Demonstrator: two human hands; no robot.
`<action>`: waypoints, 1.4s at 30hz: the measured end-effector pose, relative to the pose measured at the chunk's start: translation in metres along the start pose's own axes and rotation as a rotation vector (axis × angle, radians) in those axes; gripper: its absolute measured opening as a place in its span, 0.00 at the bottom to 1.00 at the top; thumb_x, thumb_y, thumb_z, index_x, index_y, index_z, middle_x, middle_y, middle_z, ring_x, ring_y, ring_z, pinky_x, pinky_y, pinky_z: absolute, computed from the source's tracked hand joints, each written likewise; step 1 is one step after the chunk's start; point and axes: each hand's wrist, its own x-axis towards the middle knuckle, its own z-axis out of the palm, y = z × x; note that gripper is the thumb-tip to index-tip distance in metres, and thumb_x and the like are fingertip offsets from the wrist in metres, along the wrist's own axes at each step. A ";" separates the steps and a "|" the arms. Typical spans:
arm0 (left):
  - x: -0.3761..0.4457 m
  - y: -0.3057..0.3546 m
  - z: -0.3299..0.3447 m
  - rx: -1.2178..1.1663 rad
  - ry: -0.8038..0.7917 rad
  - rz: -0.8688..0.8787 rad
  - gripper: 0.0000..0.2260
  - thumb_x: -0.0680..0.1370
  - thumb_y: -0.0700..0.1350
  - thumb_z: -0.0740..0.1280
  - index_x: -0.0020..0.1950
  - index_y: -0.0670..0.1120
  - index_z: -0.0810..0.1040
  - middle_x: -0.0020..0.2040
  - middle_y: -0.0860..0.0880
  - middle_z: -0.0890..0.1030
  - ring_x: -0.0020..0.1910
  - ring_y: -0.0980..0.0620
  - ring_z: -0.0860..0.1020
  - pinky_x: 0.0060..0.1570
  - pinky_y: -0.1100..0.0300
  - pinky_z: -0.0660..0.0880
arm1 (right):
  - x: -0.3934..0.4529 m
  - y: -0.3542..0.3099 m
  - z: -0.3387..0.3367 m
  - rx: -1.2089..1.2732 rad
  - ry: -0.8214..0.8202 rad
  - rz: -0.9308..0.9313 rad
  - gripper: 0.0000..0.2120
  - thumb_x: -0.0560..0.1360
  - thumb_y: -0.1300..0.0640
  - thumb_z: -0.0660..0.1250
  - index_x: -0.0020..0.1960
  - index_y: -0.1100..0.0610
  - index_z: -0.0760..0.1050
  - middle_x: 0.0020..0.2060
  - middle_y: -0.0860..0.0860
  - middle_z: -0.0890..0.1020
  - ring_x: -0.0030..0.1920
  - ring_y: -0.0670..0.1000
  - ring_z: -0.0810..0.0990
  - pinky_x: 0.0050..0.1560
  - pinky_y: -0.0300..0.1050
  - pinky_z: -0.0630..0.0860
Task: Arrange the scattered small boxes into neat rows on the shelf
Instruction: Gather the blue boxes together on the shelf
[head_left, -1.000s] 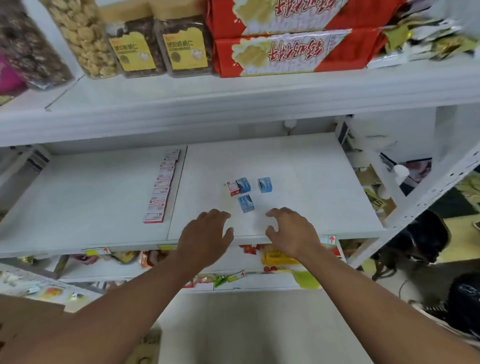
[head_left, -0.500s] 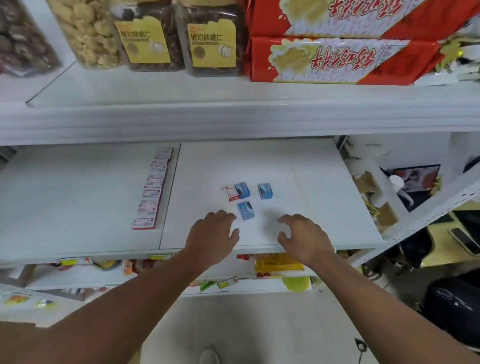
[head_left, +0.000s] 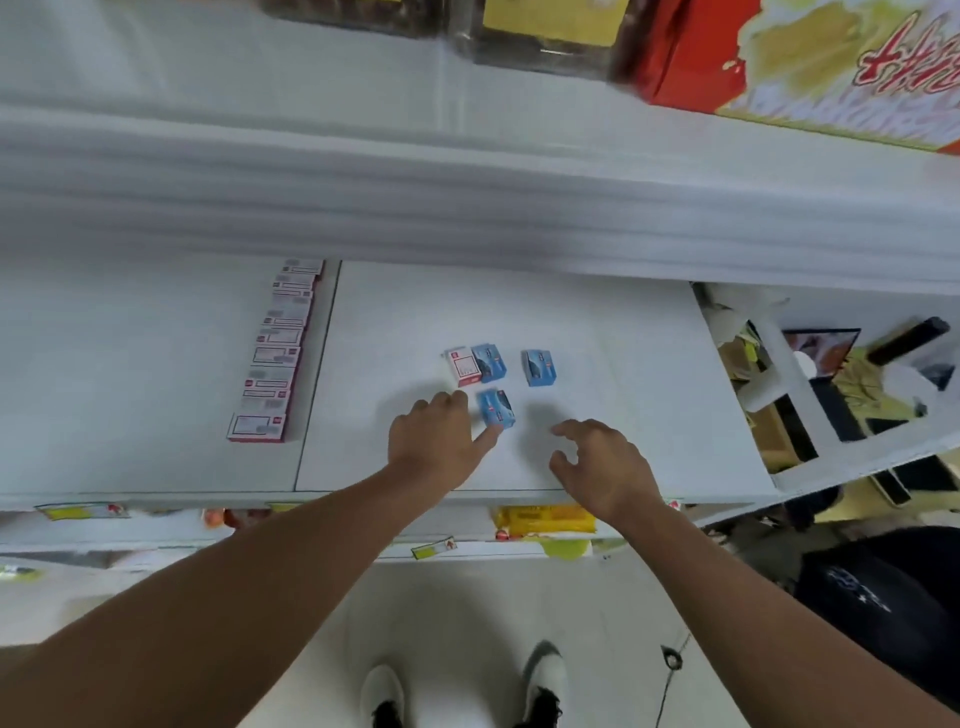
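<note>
On the white shelf (head_left: 623, 364) lie loose small boxes: a red-and-white box (head_left: 461, 367) touching a blue box (head_left: 490, 360), another blue box (head_left: 539, 367) to the right, and a third blue box (head_left: 497, 408) nearest me. My left hand (head_left: 439, 441) rests beside that nearest blue box, thumb touching its front corner, fingers spread, nothing held. My right hand (head_left: 602, 462) hovers to the box's right, fingers curled apart and empty. A straight row of red-and-white boxes (head_left: 275, 353) runs front to back on the shelf's left panel.
The upper shelf edge (head_left: 467, 197) overhangs close above, carrying jars and red cartons (head_left: 779, 62). A lower shelf holds yellow packets (head_left: 540, 519). To the right are white rack bars and clutter (head_left: 831, 395). My white shoes (head_left: 540, 686) stand on the floor.
Both hands have moved forward onto the shelf toward the loose boxes. My left thumb now touches the nearest blue box. The camera has tilted down and closer.
</note>
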 end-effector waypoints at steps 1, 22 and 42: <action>0.004 0.008 0.003 -0.006 -0.001 -0.016 0.32 0.79 0.73 0.53 0.66 0.49 0.75 0.59 0.50 0.81 0.53 0.47 0.80 0.46 0.52 0.79 | 0.005 0.004 -0.001 -0.002 0.001 -0.007 0.20 0.80 0.46 0.65 0.71 0.43 0.75 0.66 0.46 0.79 0.59 0.52 0.81 0.59 0.49 0.79; 0.009 0.041 0.036 -0.288 0.138 -0.314 0.20 0.75 0.54 0.71 0.65 0.52 0.73 0.57 0.52 0.78 0.56 0.49 0.78 0.52 0.48 0.82 | 0.147 0.004 0.005 0.118 0.089 -0.060 0.28 0.77 0.39 0.68 0.68 0.57 0.71 0.60 0.55 0.77 0.59 0.60 0.79 0.49 0.51 0.74; -0.048 -0.092 -0.018 -0.271 0.208 -0.093 0.21 0.75 0.51 0.74 0.67 0.53 0.75 0.59 0.52 0.80 0.54 0.51 0.77 0.52 0.53 0.82 | 0.061 -0.003 0.014 -0.001 0.078 -0.094 0.22 0.75 0.60 0.72 0.68 0.55 0.76 0.59 0.55 0.84 0.58 0.60 0.82 0.53 0.47 0.76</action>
